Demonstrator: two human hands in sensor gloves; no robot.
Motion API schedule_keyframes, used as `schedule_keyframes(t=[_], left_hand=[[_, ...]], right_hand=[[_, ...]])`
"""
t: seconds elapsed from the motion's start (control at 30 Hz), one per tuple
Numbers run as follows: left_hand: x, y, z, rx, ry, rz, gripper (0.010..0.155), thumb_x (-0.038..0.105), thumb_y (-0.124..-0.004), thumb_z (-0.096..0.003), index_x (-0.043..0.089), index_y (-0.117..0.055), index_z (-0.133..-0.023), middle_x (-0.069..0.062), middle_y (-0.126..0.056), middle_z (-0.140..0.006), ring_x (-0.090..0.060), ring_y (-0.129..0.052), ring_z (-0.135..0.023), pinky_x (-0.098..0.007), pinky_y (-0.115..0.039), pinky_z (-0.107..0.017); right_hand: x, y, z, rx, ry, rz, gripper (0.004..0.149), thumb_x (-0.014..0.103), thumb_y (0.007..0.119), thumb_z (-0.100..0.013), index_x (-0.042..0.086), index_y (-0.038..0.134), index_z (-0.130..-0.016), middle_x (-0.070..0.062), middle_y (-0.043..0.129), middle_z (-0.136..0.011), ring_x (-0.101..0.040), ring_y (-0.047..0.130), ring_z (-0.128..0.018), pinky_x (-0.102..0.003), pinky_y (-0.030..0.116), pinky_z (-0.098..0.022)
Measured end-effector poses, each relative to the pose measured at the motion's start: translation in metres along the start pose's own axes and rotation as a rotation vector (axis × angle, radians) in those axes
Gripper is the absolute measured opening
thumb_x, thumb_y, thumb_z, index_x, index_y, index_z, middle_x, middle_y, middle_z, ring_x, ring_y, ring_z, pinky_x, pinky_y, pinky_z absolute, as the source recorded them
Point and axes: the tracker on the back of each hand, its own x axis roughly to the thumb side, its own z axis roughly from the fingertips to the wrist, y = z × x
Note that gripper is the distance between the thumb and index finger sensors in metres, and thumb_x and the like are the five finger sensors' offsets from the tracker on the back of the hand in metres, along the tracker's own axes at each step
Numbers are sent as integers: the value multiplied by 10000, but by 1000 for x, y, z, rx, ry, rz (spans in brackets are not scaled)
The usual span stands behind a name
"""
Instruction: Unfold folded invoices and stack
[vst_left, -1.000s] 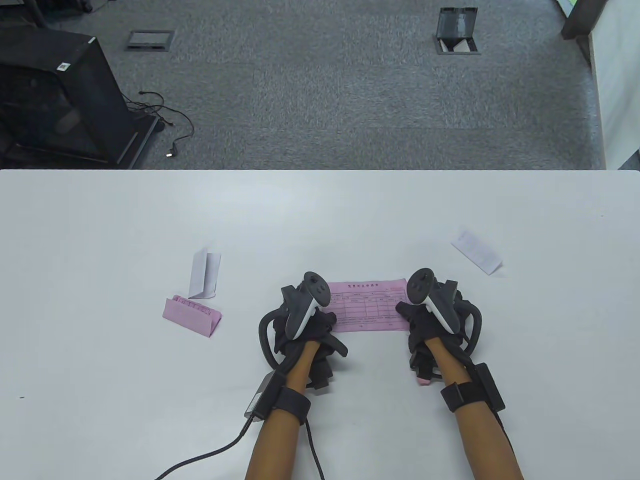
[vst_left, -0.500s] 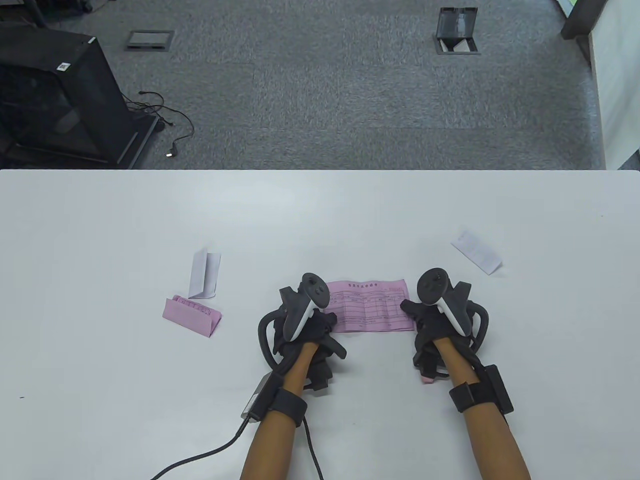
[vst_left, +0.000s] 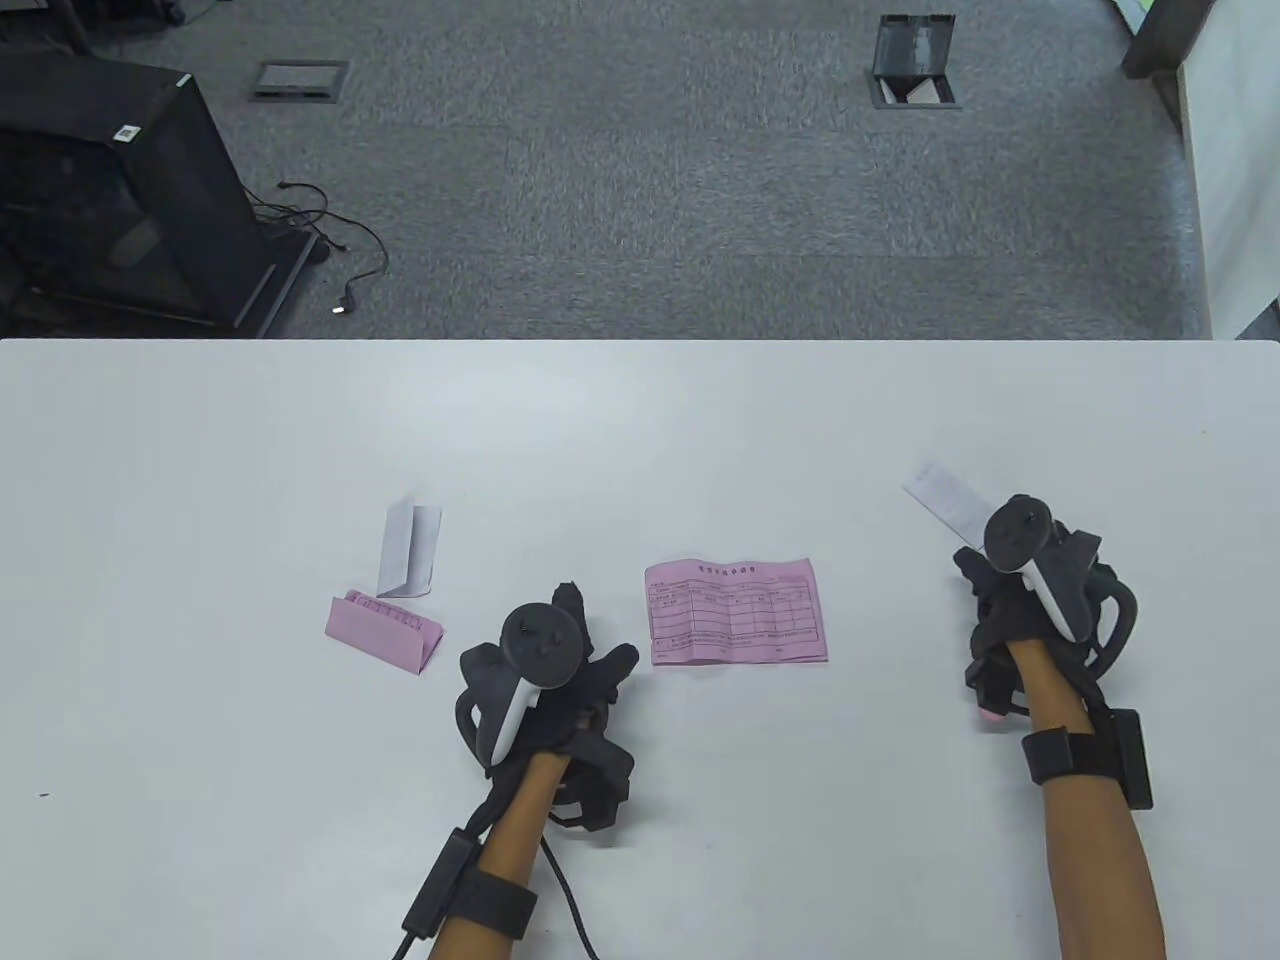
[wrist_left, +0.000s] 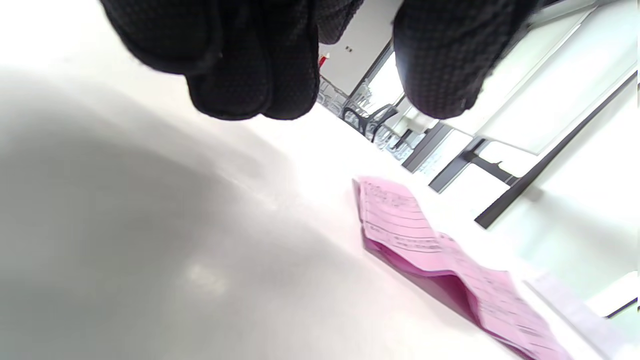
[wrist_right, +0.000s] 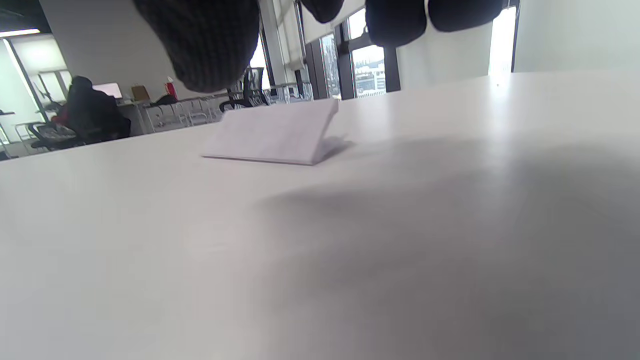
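- The right hand (vst_left: 1020, 600) hovers just beside the white folded invoice (vst_left: 953, 503) at the table's right, holding nothing; its fingertips hang loose over the paper in the right wrist view, not yet touching it.
- The left hand (vst_left: 545, 685) sits near the table's front, between the unfolded pink invoice (vst_left: 736, 611) and the pink folded invoice (vst_left: 385, 631), fingers relaxed and empty.
- The unfolded pink invoice lies flat in the middle, apart from both hands. It looks like the base of the stack.
- The white paper on the right lies low with one flap slightly raised, so a pinch from above could, I judge, press it shut or slide it along the smooth table (vst_left: 640, 420) instead of lifting it.
- The gloves probably dull the feel of thin paper, so a grip may catch both layers and fail to open the fold.
- The flat pink sheet shows crease ridges in the left wrist view and is not weighted, so a passing sleeve or draught could shift it and spoil alignment.
- At the left, a second white folded invoice (vst_left: 408, 547) touches the pink one, so grabbing either risks dragging its neighbour.
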Motion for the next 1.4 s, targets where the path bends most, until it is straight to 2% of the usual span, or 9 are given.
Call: schedule_keyframes(t=[0.2, 0.43, 0.53, 0.7, 0.83, 1.03, 1.1, 1.23, 1.4], left_hand=[[-18, 5, 21, -19, -47, 101, 867, 430, -857, -491, 107, -375, -1134, -206, -746, -1001, -447, -754, -851, -535, -692, -607], [-26, -3, 15, -82, -45, 177, 864, 418, -853, -497, 97, -364, -1133, -221, -724, -1015, -470, -725, -871, -557, -670, -622], [-26, -3, 13, -86, -42, 185, 864, 418, -852, -497, 98, -362, -1133, -220, -722, -1018, -473, -719, -876, -560, -666, -625], [-28, -6, 13, -86, -30, 176, 861, 415, -852, -499, 98, -365, -1133, -223, -720, -1018, -475, -713, -879, -562, -661, -629], [-25, -4, 15, -60, -44, 167, 845, 412, -855, -496, 99, -391, -1129, -220, -747, -995, -445, -768, -825, -508, -710, -577], [-2, -4, 19, 31, -260, 250, 687, 410, -863, -488, 165, -608, -1077, -137, -908, -866, -315, -923, -648, -385, -811, -439], [3, -11, 16, -18, -356, 334, 625, 409, -860, -491, 185, -674, -1045, -123, -942, -833, -304, -946, -619, -374, -824, -415], [11, -25, 16, -122, -383, 424, 596, 433, -844, -500, 167, -725, -1020, -147, -963, -824, -328, -962, -610, -381, -834, -387], [20, -43, 24, -273, -364, 486, 718, 501, -825, -494, 128, -627, -1075, -187, -908, -912, -365, -940, -681, -397, -832, -417]], right_hand=[[-6, 21, -27, 132, 60, -81, 898, 553, 733, -449, 207, 248, -1120, -207, 353, -1135, -541, 345, -1023, -765, 361, -673], [0, 34, -42, 124, 91, -147, 867, 503, 751, -455, 212, 270, -1115, -225, 356, -1124, -556, 339, -1006, -756, 376, -667], [5, 36, -44, 153, 76, -153, 751, 464, 751, -477, 251, 373, -1090, -213, 363, -1124, -548, 344, -1008, -752, 377, -671], [12, 30, -37, 65, 45, -189, 375, 385, 748, -500, 297, 684, -858, -169, 518, -1078, -505, 456, -990, -732, 408, -676], [11, 20, -22, -86, -5, -253, 361, 380, 766, -469, 281, 737, -814, -163, 619, -1025, -491, 547, -955, -727, 448, -658], [22, -10, 45, -229, -279, -351, 378, 381, 753, -475, 237, 726, -823, -146, 653, -992, -473, 601, -922, -703, 475, -654], [32, -17, 77, -258, -396, -361, 381, 380, 750, -478, 232, 720, -827, -139, 660, -985, -464, 610, -919, -701, 476, -655], [56, -21, 145, -349, -624, -338, 384, 390, 744, -486, 233, 711, -835, -117, 686, -965, -438, 639, -910, -692, 487, -659], [92, -9, 216, -514, -870, -171, 385, 400, 738, -489, 238, 705, -837, -106, 696, -955, -424, 657, -902, -683, 499, -659]])
